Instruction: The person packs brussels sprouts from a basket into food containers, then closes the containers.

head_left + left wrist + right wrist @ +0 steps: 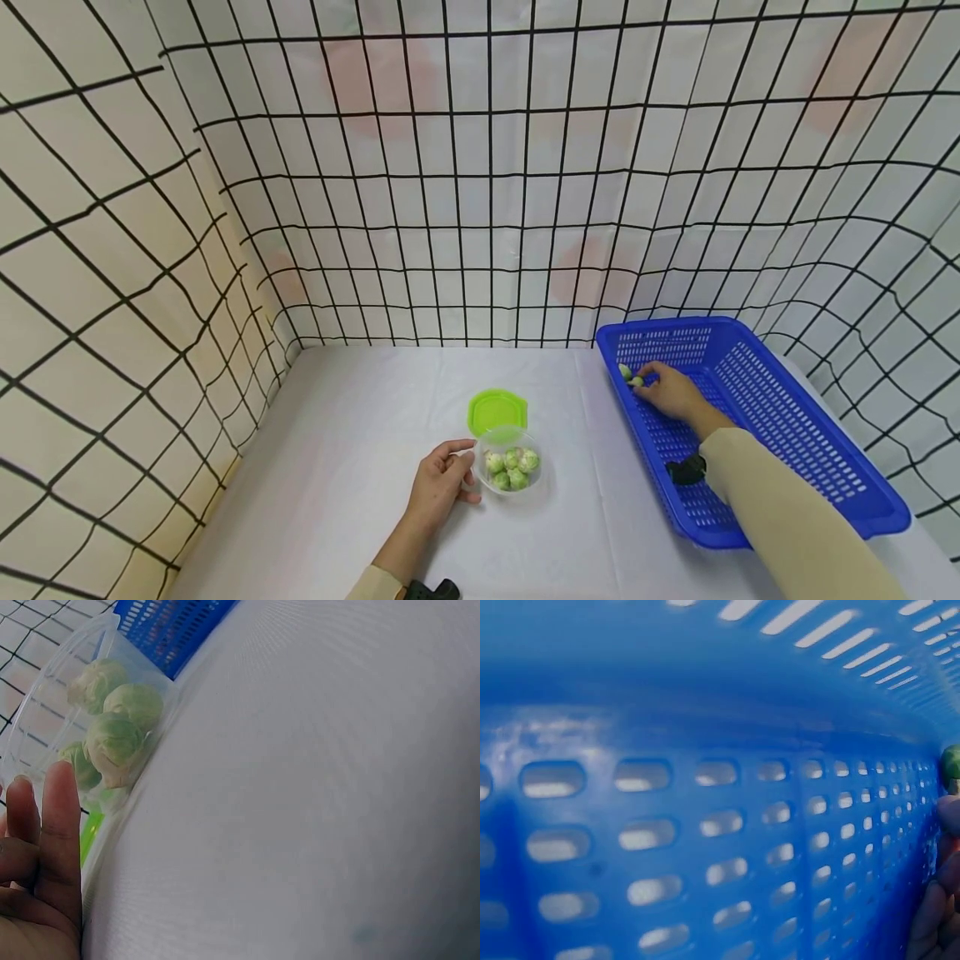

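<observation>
A clear round plastic container (531, 482) with several Brussels sprouts (512, 468) in it stands on the white table. Beside its left rim is my left hand (441, 483), relaxed, fingertips right at the wall. The left wrist view shows those fingers (60, 832) extended next to the sprouts (116, 739) seen through the clear wall. Over in the blue basket (780, 433), my right hand (673, 393) pinches a Brussels sprout (637, 381) between thumb and fingers, near the left wall. Another sprout (625, 372) lies just beyond it. Only fingertips and a sprout (951, 761) show at the right wrist view's edge.
Just behind the container lies a bright green lid (497, 410). The slotted basket fills the table's right side, its raised rim running along the right forearm. Black wire mesh (491, 225) over white cloth encloses the back and both sides.
</observation>
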Available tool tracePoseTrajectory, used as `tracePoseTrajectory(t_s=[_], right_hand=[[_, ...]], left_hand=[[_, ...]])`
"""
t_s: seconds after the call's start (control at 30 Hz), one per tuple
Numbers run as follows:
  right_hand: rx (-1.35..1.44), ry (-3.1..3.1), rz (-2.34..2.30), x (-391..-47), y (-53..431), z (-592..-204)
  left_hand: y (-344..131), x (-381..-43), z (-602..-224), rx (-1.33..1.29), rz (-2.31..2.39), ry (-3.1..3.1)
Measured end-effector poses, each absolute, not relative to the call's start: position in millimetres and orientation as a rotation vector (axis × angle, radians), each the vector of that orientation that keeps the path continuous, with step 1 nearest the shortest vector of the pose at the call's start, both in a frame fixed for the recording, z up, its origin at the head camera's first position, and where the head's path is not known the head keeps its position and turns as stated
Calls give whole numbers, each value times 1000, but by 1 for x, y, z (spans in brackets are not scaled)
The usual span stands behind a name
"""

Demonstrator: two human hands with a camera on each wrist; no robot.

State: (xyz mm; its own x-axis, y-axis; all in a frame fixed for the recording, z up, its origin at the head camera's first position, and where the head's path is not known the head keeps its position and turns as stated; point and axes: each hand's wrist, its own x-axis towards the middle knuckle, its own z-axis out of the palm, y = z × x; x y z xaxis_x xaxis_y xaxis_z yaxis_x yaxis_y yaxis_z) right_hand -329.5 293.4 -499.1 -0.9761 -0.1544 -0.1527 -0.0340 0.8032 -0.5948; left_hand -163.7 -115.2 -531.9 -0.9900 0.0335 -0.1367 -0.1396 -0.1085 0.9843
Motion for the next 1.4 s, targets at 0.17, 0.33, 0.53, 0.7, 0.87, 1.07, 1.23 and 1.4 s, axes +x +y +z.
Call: tracePoseTrajectory(t_s=[0.17,0.33,0.53,0.7,0.87,1.07,1.23,1.4], right_hand=[[-117,2773,-964,-333,300,-502],[-67,2745,-1014,-332,302,-496],[-43,2737,-1057,-328,298,-487],[-60,2745,-1040,-327,297,-485],[-90,2760,-1066,-330,296,-480],[-91,2772,-1120,-331,293,-471],[-116,2784,-1151,-328,288,-460],[-133,2789,-1151,-324,283,-448]], left_hand=[[-116,-163,-533,-111,2242,2022],[-116,-164,-533,-112,2238,2024],[-116,-165,-534,-112,2245,2025],[-115,-165,-533,-123,2246,2023],[-115,-165,-534,-129,2255,2013],[-115,-164,-536,-120,2257,2005],[-116,-165,-536,-109,2253,2021],[-116,-164,-534,-86,2260,2027]])
